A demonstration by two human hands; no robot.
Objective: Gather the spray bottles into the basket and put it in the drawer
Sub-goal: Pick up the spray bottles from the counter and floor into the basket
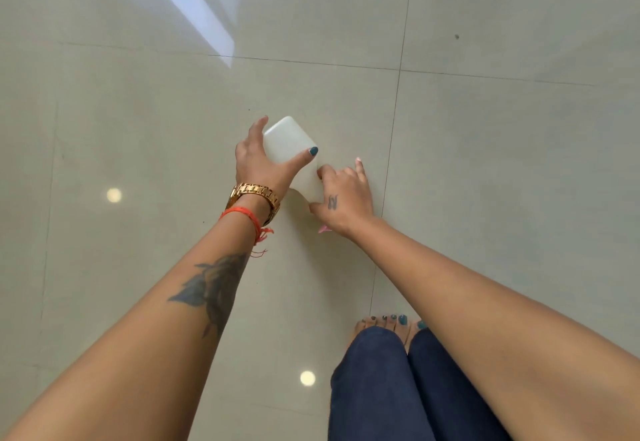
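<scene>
A white translucent spray bottle [290, 145] is held in the air above the floor, its flat base turned away from me. My left hand [258, 166] grips the bottle's body, thumb across its near side. My right hand [343, 199] is closed around the bottle's lower end, where a bit of pink [323, 229] sticks out under the palm. The bottle's head is hidden by my right hand. No basket or drawer is in view.
Glossy pale floor tiles [138, 111] with dark grout lines fill the view. My bare feet [391, 324] and dark trouser legs [398, 388] are at the bottom right. Ceiling lights and a window reflect in the tiles.
</scene>
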